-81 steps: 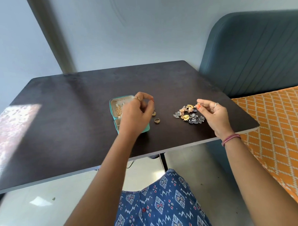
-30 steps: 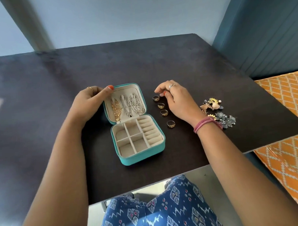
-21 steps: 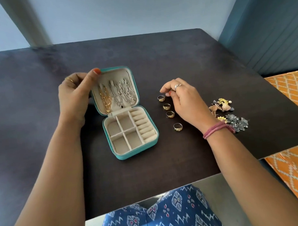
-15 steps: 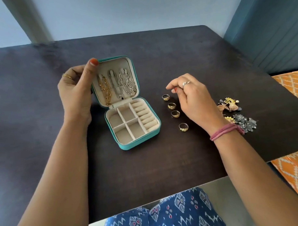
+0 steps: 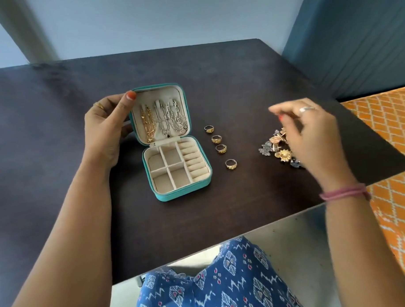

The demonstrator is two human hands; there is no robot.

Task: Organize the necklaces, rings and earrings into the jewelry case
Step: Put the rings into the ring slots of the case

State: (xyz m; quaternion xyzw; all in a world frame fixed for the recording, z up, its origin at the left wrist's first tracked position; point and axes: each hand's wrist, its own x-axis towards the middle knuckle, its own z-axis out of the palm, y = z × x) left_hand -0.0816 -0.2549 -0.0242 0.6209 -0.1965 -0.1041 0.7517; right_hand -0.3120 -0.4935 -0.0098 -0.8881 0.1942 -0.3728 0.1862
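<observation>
- Head view: small teal square zip jewelry case [image 5: 173, 143] lies open on the dark wooden table [image 5: 58, 135], lid propped up at the far side, tray with beige compartments toward the person.
- Left hand [image 5: 106, 131] grips the lid's left edge, thumb curled over the top corner, holding it upright.
- Gold and silver chain necklaces [image 5: 163, 119] hang inside the lid; tray compartments and ring rolls look empty.
- Four gold rings [image 5: 221, 148] sit in a diagonal row just right of the case, between it and the right hand.
- Right hand [image 5: 311, 135] hovers over the pile of gold and grey metal earrings [image 5: 277, 148], fingers curled loosely; blurred, so I cannot tell if it holds anything.
- Key relation: earrings directly under the right hand, well right of the case; tray lies to its left, past the rings. Right hand is clearly the nearer one.
</observation>
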